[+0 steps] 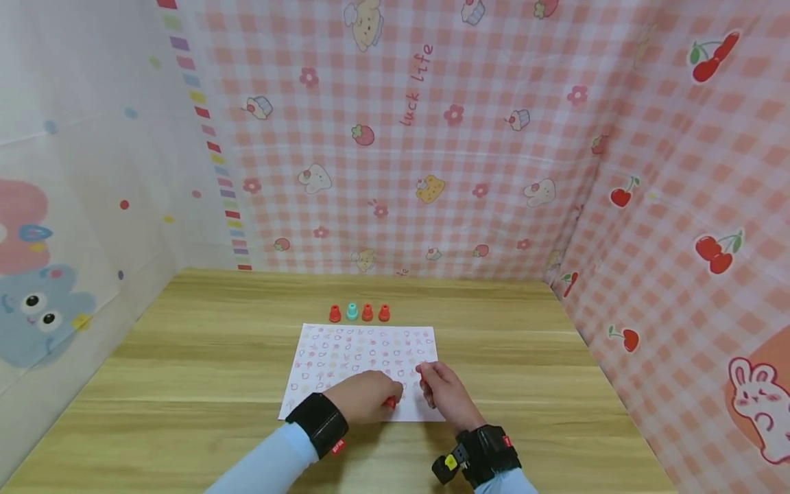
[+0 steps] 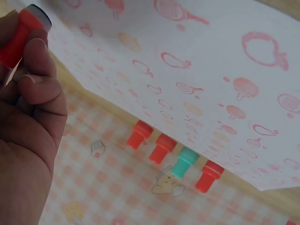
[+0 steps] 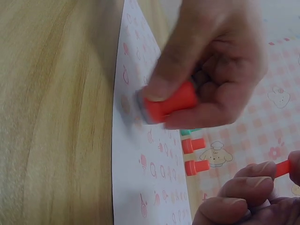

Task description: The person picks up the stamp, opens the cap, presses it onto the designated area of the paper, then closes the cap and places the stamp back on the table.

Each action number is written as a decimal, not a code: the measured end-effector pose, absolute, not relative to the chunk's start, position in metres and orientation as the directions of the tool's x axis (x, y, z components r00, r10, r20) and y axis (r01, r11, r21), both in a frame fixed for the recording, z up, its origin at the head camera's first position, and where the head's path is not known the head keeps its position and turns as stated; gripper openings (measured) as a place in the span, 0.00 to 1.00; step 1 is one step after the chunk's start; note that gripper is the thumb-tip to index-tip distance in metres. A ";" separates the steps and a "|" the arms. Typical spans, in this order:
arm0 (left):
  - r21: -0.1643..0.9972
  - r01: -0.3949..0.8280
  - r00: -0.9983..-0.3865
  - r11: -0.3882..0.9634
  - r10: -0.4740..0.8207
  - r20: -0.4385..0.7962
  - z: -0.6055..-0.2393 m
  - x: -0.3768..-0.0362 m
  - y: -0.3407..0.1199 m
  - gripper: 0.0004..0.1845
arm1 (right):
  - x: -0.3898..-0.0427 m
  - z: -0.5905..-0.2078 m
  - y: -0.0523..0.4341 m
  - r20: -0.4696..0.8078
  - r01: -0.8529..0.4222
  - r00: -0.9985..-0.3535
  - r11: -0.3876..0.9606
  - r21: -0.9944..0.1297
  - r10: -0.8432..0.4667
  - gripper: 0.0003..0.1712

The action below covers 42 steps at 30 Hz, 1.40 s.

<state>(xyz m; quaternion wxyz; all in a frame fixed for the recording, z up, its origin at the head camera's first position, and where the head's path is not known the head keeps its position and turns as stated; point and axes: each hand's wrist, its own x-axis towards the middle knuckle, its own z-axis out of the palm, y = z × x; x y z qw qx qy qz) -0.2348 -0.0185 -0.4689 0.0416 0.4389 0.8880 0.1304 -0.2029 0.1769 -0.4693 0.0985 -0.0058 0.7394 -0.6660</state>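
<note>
A white sheet (image 1: 370, 346) covered with pink and orange stamped marks lies on the wooden table. My right hand (image 1: 443, 390) pinches a red stamp (image 3: 169, 104) between thumb and fingers, its face at or just above the sheet (image 3: 140, 178) near the right edge. My left hand (image 1: 368, 396) rests on the sheet's near edge and grips a small red cylindrical piece (image 2: 21, 35), also seen as the red piece (image 1: 390, 403) by its fingertips. In the right wrist view the left hand (image 3: 243, 199) shows at the lower right.
Three red stamps (image 1: 334, 313) and one teal stamp (image 1: 352, 311) stand in a row beyond the sheet, also visible as teal stamp (image 2: 185, 162). Patterned cloth walls (image 1: 432, 171) enclose the table (image 1: 185, 370) on the back and both sides.
</note>
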 end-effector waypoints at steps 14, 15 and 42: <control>0.588 0.598 -0.764 0.545 0.609 0.213 -0.443 -0.249 -0.038 0.04 | -0.211 -0.463 0.173 -0.140 0.128 -0.982 0.098 -0.987 -0.128 0.23; 0.604 0.594 -0.769 0.531 0.596 0.232 -0.443 -0.249 -0.038 0.04 | -0.211 -0.462 0.172 -0.137 0.126 -0.982 0.094 -0.988 -0.129 0.23; 0.791 0.487 -0.821 0.370 0.503 0.270 -0.447 -0.231 -0.020 0.05 | -0.204 -0.461 0.169 -0.149 0.172 -0.960 -0.081 -0.982 -0.238 0.17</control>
